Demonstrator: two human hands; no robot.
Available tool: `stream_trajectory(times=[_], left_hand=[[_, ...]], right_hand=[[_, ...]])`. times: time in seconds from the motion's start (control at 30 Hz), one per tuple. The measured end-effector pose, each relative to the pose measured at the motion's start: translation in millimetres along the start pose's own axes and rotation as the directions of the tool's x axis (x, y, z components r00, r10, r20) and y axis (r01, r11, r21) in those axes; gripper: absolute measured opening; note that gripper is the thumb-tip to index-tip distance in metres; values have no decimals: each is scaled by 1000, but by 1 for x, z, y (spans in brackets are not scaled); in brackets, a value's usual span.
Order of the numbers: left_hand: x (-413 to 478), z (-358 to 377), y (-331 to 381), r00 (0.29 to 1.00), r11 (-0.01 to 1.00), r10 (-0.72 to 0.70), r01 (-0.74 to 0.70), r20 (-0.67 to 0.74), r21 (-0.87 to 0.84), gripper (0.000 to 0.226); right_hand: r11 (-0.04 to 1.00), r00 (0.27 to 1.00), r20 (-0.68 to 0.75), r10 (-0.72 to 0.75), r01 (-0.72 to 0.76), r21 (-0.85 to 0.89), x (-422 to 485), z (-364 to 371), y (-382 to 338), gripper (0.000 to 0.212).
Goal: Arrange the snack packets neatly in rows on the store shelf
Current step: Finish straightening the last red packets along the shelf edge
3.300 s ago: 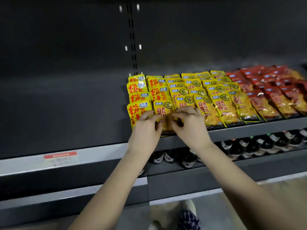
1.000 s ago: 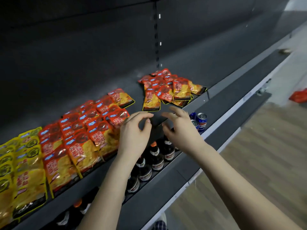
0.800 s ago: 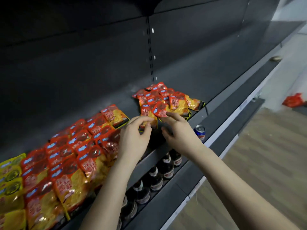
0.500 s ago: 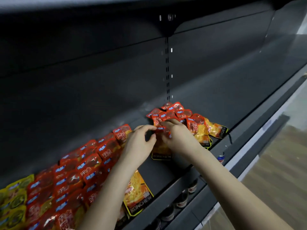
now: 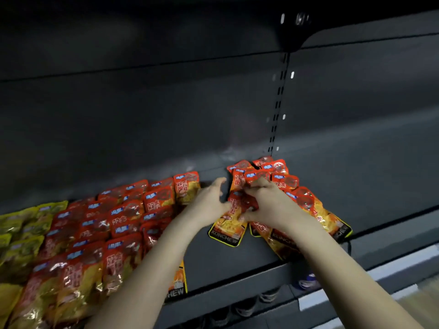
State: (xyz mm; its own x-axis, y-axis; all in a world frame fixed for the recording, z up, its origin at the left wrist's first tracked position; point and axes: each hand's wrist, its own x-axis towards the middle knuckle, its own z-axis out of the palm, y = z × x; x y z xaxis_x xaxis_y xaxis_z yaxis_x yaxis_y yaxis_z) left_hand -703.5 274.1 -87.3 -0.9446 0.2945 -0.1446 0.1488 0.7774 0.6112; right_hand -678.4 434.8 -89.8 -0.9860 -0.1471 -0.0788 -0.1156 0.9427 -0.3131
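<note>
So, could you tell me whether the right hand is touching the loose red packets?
Touching: the head view shows the right hand lying on the loose red packets, with its fingers curled over them.

My left hand (image 5: 209, 201) and right hand (image 5: 266, 204) are bare. Both forearms (image 5: 152, 269) are bare as well, slim and smooth, uncovered right to the lower edge of view.

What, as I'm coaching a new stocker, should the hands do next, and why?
Probably slide the front red packet left beside the tidy red rows: the right hand grips it, it lies askew, and bare shelf separates them.
</note>
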Motion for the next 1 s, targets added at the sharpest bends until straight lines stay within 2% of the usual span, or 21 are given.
stream_trajectory(times=[0.13, 0.27, 0.4, 0.47, 0.6, 0.7, 0.8, 0.9, 1.0], left_hand=[[-2, 9, 7, 991, 991, -93, 83, -95, -107, 67], [-17, 9, 10, 967, 969, -165, 123, -192, -216, 52], [-35, 0, 3, 918, 965, -199, 124, -342, -230, 33], [-42, -6, -1, 884, 959, -227, 130, -408, -252, 24], [-53, -17, -14, 828, 964, -250, 165, -502, -208, 18], [-56, -23, -21, 817, 965, -252, 174, -519, -194, 12], [-53, -28, -25, 836, 969, -235, 160, -497, -189, 22], [-46, -34, -28, 876, 976, -190, 120, -444, -183, 47], [-40, -40, -37, 897, 989, -142, 111, -418, -99, 64]], right_hand=[[994, 994, -21, -110, 110, -14, -7, 4, 15, 81], [981, 981, -39, -191, 190, -28, -7, 6, 16, 77], [958, 959, -14, -283, 281, -63, -2, 9, 0, 76], [948, 948, -1, -319, 319, -3, 1, 9, -14, 81], [900, 927, 78, -366, 332, 284, 2, 10, -41, 100], [901, 927, 109, -360, 314, 299, 6, 16, -56, 104], [926, 946, 84, -314, 286, 245, 12, 20, -67, 98], [943, 962, 62, -265, 245, 225, 20, 23, -77, 94], [958, 974, 38, -222, 210, 195, 29, 25, -86, 90]])
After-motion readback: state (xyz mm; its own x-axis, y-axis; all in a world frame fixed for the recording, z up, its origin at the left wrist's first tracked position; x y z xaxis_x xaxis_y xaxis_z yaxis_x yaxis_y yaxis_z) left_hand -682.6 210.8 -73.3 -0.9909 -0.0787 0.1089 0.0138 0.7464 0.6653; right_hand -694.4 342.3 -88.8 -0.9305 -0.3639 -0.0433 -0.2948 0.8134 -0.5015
